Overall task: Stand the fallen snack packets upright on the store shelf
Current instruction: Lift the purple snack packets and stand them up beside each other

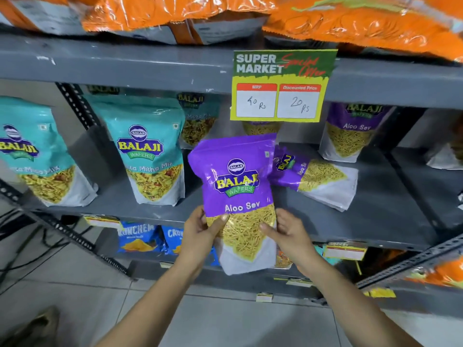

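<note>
Both hands, left hand (200,227) and right hand (288,231), grip closed on the purple packet's (238,186) lower sides, keeping it upright; beside it, another purple packet (313,176) lies fallen.

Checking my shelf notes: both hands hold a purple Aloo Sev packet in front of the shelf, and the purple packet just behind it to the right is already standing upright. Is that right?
Not quite. The head view shows the left hand and right hand holding the purple Aloo Sev packet, but the purple packet behind it is lying flat on the shelf, not upright.
</note>
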### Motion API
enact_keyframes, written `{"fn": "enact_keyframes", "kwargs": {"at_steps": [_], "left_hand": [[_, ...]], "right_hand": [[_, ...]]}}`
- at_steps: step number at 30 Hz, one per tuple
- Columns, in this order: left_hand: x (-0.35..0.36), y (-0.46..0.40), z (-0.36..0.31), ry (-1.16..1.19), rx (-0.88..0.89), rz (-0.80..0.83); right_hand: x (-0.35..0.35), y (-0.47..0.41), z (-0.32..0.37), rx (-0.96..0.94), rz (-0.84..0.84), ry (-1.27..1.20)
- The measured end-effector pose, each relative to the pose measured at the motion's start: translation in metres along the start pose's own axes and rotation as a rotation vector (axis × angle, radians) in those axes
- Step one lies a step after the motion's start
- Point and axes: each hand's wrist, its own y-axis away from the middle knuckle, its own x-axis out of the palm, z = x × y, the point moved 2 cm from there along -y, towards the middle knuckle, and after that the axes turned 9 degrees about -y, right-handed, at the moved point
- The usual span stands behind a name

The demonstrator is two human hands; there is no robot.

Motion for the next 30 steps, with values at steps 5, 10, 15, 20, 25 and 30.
{"fn": "enact_keyframes", "kwargs": {"at_steps": [5, 10, 15, 20, 25, 30], "left_hand": [[-0.001, -0.009, -0.021, 0.009, 0.101, 0.052], [0.005, -0.034, -0.063, -0.036, 0.208, 0.091], [0.021, -0.067, -0.099, 0.047, 0.289, 0.045], [0.043, -0.078, -0.099, 0.063, 0.36, -0.041], [0.038, -0.068, -0.081, -0.095, 0.487, -0.418], [0.077, -0.025, -0.045, -0.444, 0.691, -0.449]], "right_hand": [[0.003, -0.006, 0.02, -0.1, -0.038, -0.02], [0.0, -0.033, 0.049, -0.133, -0.092, -0.025], [-0.007, -0.063, 0.078, -0.25, -0.237, -0.085], [-0.018, -0.073, 0.091, -0.336, -0.298, -0.099], [-0.063, -0.082, 0.08, -0.362, -0.331, 0.051], [-0.162, -0.11, 0.055, -0.074, -0.314, 0.886]]}}
